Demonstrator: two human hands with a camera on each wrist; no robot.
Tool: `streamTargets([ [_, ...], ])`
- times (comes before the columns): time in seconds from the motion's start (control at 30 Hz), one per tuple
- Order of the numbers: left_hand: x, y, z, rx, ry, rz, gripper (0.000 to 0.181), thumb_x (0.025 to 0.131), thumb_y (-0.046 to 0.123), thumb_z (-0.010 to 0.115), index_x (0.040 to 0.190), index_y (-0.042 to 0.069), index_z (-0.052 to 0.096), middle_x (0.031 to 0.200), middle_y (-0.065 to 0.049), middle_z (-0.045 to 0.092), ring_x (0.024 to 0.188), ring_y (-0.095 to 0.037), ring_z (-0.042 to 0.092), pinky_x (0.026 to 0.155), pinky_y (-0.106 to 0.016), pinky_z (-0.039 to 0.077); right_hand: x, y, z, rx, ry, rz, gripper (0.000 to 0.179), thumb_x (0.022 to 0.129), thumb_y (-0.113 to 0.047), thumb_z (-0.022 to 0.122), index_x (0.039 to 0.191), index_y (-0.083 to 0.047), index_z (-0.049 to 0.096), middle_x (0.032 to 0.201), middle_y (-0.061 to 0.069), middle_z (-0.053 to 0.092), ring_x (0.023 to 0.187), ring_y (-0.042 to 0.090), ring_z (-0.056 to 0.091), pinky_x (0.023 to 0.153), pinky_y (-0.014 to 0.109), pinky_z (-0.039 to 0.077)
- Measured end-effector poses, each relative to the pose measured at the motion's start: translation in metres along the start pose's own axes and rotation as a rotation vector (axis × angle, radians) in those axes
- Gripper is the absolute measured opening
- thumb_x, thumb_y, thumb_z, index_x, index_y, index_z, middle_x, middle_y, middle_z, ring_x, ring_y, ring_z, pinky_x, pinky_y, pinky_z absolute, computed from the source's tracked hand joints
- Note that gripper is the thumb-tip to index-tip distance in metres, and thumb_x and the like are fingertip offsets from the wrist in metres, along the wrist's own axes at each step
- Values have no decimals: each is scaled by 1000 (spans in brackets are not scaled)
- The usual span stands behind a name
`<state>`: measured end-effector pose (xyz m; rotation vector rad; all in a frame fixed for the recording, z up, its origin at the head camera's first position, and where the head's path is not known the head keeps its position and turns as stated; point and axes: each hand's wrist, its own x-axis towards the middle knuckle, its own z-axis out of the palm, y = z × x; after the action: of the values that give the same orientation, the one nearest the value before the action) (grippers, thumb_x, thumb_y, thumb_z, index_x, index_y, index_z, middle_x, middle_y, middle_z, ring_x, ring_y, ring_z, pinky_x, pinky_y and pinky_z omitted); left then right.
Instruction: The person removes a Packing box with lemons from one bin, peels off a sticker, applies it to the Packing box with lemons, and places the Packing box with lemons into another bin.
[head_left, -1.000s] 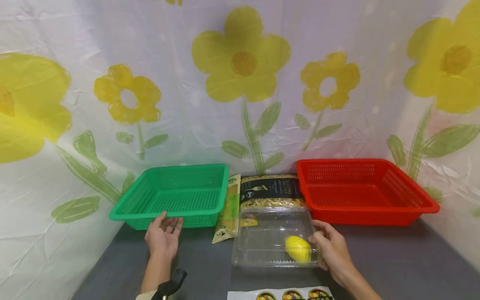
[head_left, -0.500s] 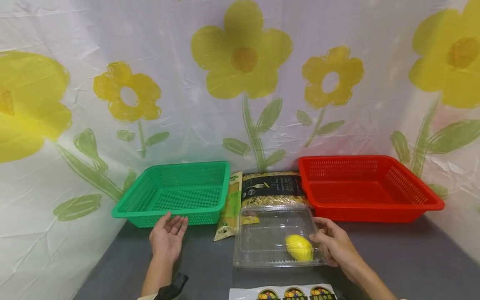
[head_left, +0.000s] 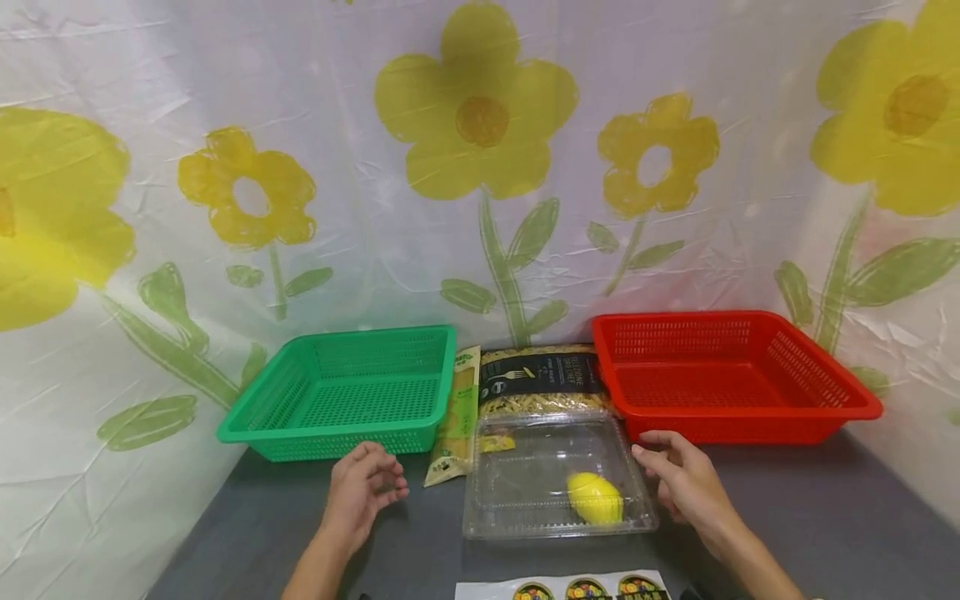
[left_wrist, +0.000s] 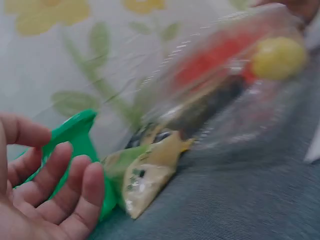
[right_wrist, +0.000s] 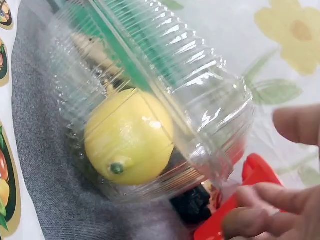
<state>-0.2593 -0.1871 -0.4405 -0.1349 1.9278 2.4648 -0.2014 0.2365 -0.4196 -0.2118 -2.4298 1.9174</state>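
Observation:
A clear plastic clamshell box [head_left: 525, 475] with its lid down lies in the middle of the table, and a yellow lemon [head_left: 595, 498] sits inside near its front right corner. In the right wrist view the lemon [right_wrist: 130, 135] shows its stem end through the ribbed plastic. My right hand [head_left: 686, 487] is just off the box's right side, thumb and fingers apart with nothing between them. My left hand [head_left: 363, 496] hovers in front of the green basket [head_left: 330, 442], its fingers loosely bent and holding nothing.
A red basket [head_left: 750, 427] stands at the back right. Between the baskets lie a black-labelled bag of pasta [head_left: 543, 379] and a long green-and-tan packet [head_left: 453, 433]. A sheet of round fruit stickers [head_left: 495, 590] lies at the front edge. A flowered cloth [head_left: 360, 275] hangs behind.
My right hand has let go of the box's right edge and drawn slightly away. My left hand has moved right, off the green basket's front, and turned. The box stays in place.

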Motion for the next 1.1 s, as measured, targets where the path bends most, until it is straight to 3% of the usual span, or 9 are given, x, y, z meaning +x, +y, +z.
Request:
streamTargets([
  [0.13, -15, 3, 15, 136, -113, 38, 9, 92, 5, 61, 88, 1, 54, 77, -13, 63, 64, -26, 63, 62, -45, 59, -3, -3, 2, 73, 134, -134, 35, 97, -22, 69, 126, -4, 59, 87, 6, 60, 47, 11, 38, 41, 25, 34],
  [0.23, -30, 5, 29, 229, -195, 158, 8, 93, 0, 61, 88, -4, 57, 73, -14, 63, 61, -25, 64, 58, -43, 60, -6, -6, 5, 123, 171, -257, 22, 97, -12, 69, 116, -3, 63, 79, 3, 59, 47, 12, 41, 40, 25, 36],
  [0.37, -50, 5, 42, 365, -356, 372, 6, 93, -3, 62, 88, -3, 60, 71, -17, 62, 59, -23, 63, 56, -41, 58, -12, -9, 9, 167, 147, -365, 17, 96, -6, 68, 112, 0, 65, 78, 7, 58, 48, 16, 45, 37, 25, 36],
  [0.47, -63, 5, 49, 398, -502, 449, 4, 95, 0, 63, 91, 0, 63, 75, -12, 61, 61, -18, 61, 56, -37, 56, -16, -12, 12, 217, 126, -438, 18, 95, -1, 67, 112, 2, 64, 79, 7, 58, 48, 17, 44, 34, 27, 32],
  [0.6, -74, 4, 55, 292, -714, 348, 6, 97, 1, 60, 97, -4, 63, 81, 0, 62, 65, -7, 59, 59, -30, 56, -21, -16, 14, 266, 85, -553, 23, 95, 7, 63, 117, 4, 61, 85, 5, 57, 49, 18, 42, 33, 33, 29],
  [0.73, -78, 0, 56, 236, -876, 211, 14, 98, 3, 59, 101, -10, 63, 85, 5, 64, 69, -2, 58, 62, -23, 55, -27, -19, 18, 274, -28, -658, 27, 95, 12, 58, 120, 3, 59, 89, 3, 56, 52, 19, 43, 33, 33, 29],
  [0.93, -73, -9, 56, 353, -997, 18, 22, 96, 13, 64, 101, -9, 66, 81, 8, 64, 67, 0, 55, 63, -15, 49, -36, -22, 26, 241, -218, -714, 28, 94, 15, 56, 119, 4, 58, 95, 5, 62, 52, 21, 49, 33, 27, 40],
  [1.1, -69, -19, 57, 429, -1070, 22, 19, 91, 9, 68, 91, -10, 63, 72, 11, 57, 60, 3, 48, 57, -13, 43, -41, -20, 37, 259, -374, -707, 25, 93, 17, 56, 116, 7, 58, 88, 16, 65, 53, 25, 57, 34, 28, 45],
])
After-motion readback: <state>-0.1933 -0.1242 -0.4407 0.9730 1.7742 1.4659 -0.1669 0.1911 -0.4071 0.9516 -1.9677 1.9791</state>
